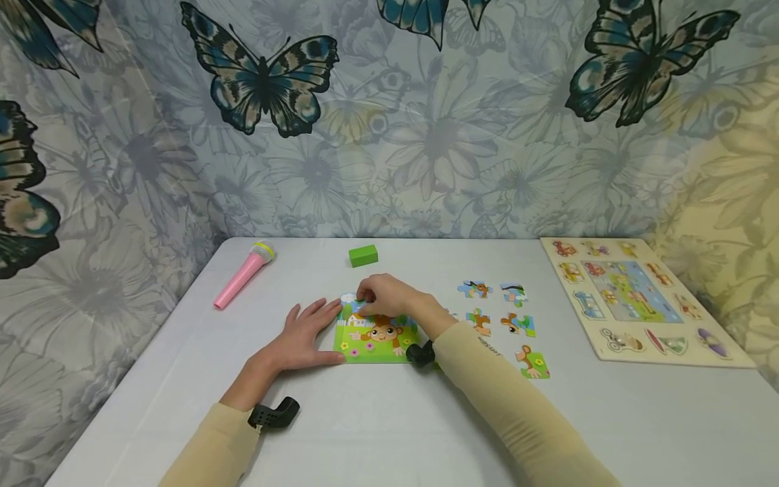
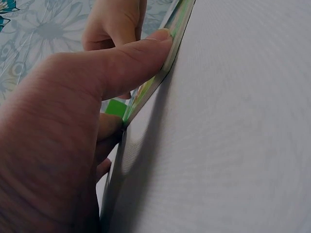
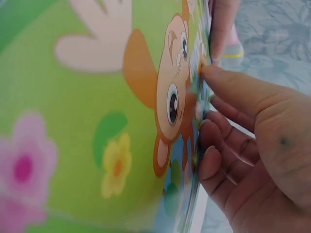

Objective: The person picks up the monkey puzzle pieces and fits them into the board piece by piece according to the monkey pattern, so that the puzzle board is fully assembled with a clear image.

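Puzzle [image 1: 377, 341] with a monkey picture lies at the middle of the table [image 1: 365, 426], between the person's two hands. The left hand [image 1: 304, 339] grips nothing: its fingers are straight and spread, the tips reaching the puzzle's far left corner, the thumb resting on its near left corner. The right hand [image 1: 389, 295] is over the far left part of the puzzle with bent fingers, thumb tip touching the picture near the far edge; whether it pinches a loose piece, I cannot tell. Its forearm, in a beige sleeve [image 1: 505, 385], slants in from the near right, across the puzzle's right side. Just right of that arm lie loose pieces [image 1: 518, 325]: five show plainly, in two uneven columns, and a bit of another peeks out by the sleeve. On the far side of the puzzle, apart from it, is a green block [image 1: 363, 256]. Toward the far left lies a pink microphone [image 1: 241, 277], its head pointing far and right. A larger picture board [image 1: 581, 338] lies at the right side. Each wrist bears a black camera [image 1: 275, 412]. Behind the table is a flowered wall [image 1: 438, 149] with blue butterflies [image 1: 263, 81].
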Demonstrator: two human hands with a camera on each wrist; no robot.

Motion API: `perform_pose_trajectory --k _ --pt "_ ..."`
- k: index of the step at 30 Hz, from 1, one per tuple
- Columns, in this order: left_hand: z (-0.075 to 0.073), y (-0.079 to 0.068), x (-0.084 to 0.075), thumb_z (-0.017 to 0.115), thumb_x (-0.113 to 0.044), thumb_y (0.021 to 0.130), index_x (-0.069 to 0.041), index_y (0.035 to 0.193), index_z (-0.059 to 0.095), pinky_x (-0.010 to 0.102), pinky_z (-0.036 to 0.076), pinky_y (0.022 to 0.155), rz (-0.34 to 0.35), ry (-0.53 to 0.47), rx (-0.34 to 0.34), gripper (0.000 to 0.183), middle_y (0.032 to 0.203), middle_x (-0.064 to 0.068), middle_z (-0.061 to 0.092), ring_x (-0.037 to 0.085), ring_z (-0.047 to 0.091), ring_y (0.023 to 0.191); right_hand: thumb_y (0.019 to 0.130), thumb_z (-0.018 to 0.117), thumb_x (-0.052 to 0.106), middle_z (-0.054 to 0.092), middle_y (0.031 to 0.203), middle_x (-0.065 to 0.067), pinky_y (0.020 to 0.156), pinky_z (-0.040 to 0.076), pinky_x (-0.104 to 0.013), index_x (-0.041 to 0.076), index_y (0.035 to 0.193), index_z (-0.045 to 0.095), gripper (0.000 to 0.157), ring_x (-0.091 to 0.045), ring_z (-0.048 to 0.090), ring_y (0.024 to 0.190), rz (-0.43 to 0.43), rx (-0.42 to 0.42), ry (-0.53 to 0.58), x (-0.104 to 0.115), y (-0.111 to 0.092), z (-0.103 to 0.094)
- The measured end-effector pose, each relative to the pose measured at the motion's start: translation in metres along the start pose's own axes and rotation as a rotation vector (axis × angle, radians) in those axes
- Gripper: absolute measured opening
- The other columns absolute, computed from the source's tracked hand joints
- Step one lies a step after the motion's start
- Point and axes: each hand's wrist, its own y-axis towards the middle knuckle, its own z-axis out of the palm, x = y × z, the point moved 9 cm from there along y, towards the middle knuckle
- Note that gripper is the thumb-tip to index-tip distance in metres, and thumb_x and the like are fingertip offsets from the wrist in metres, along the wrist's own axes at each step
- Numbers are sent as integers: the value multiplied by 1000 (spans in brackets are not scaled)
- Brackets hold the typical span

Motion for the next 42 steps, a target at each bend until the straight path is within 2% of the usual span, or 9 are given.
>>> perform_pose_trajectory --k 6,16,30,38,42 --pt "-1 1 -2 74 -56 81 -4 157 36 71 1 110 -2 -7 -3 99 162 9 33 38 19 150 93 77 24 62 97 0 82 50 -30 7 114 68 28 -17 57 88 -12 1 41 -1 -7 -8" --pt "-1 1 -1 74 -58 80 -4 156 38 71 1 110 -6 -3 -9 99 162 10 34 39 20 149 95 74 20 62 106 -6 81 51 -33 3 122 66 34 -19 62 93 -52 -9 53 -11 -29 -37" --pt "1 1 -2 73 -57 82 -4 156 38 72 2 110 8 6 1 98 161 11 34 39 20 149 95 72 19 61 116 -18 82 51 -39 0 129 61 41 -26 62 100 -58 -73 73 -48 -72 -75" --pt "0 0 -1 73 -57 81 -4 155 39 72 3 110 10 14 -8 97 161 11 34 39 21 149 95 73 19 60 117 -18 81 51 -40 2 132 60 43 -26 62 102 5 -107 73 -73 -93 -89" --pt "0 0 -2 73 -57 81 -4 155 39 72 4 110 15 17 -11 97 161 11 35 40 22 148 95 73 18 60 118 -18 76 52 -39 1 133 59 44 -27 62 103 27 -122 70 -89 -101 -92"
